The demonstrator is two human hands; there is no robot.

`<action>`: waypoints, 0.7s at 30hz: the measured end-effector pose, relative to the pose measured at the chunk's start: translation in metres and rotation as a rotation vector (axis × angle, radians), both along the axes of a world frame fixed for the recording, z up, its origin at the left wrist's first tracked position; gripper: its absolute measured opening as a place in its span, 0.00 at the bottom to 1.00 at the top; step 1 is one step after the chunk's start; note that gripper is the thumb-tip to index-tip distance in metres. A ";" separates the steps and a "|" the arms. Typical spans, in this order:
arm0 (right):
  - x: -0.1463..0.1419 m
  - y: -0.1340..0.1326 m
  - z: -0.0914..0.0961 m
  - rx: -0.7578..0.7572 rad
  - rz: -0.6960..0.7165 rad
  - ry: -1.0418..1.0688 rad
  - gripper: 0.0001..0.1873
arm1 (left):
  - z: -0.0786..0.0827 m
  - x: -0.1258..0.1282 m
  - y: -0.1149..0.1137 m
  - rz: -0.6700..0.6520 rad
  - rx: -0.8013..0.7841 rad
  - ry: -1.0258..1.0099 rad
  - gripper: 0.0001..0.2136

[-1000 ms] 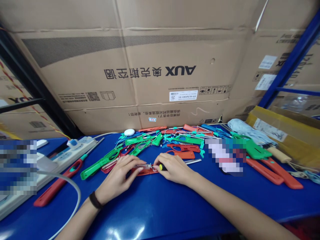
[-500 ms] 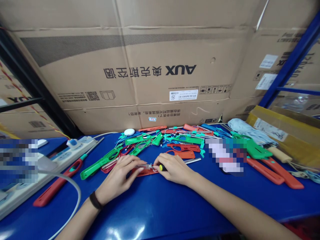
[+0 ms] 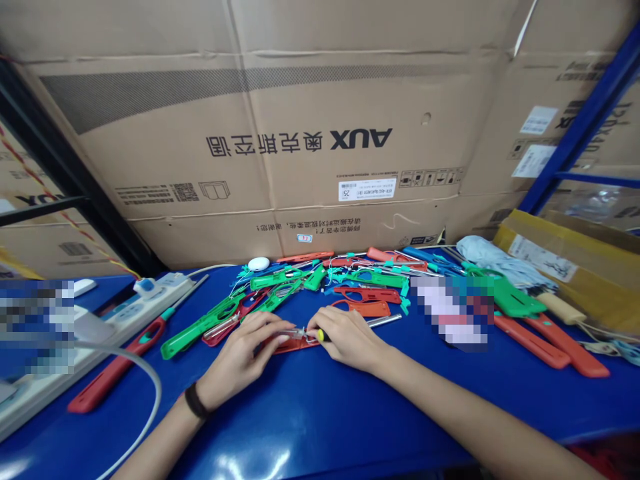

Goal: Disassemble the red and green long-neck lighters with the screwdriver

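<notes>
My left hand pinches a clear plastic lighter fuel tank between thumb and fingers. Just below it lies a red-orange lighter casing half, partly covered by my hands. My right hand is closed around a small part with a yellow end and a dark body, mostly hidden in the palm. Its fingertips meet the right end of the tank, where a thin pale wire or tube shows. Behind my hands are an orange casing half and a metal tube.
Green casing halves and other lighter parts spread along the back of the blue table. A white power strip and a red lighter lie left. Whole lighters, a light blue cloth and a taped carton are right.
Almost nothing differs. Both hands stay together over the casing half, and the part with the yellow end has shifted very slightly in my right fingers.
</notes>
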State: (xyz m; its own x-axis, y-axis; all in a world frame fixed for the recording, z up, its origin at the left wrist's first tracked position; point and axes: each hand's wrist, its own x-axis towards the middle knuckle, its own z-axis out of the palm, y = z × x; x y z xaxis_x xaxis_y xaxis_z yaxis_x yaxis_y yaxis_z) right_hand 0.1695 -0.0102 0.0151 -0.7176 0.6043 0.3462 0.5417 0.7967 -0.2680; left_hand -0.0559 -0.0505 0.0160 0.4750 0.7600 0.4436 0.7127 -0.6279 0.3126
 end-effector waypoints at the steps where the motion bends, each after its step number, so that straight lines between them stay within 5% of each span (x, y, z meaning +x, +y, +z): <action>1: 0.000 0.000 0.000 0.004 0.004 -0.005 0.03 | 0.000 0.000 0.000 -0.003 0.000 -0.006 0.11; 21: -0.002 0.001 0.000 0.078 0.045 -0.071 0.07 | 0.005 -0.006 0.002 -0.041 -0.125 0.003 0.09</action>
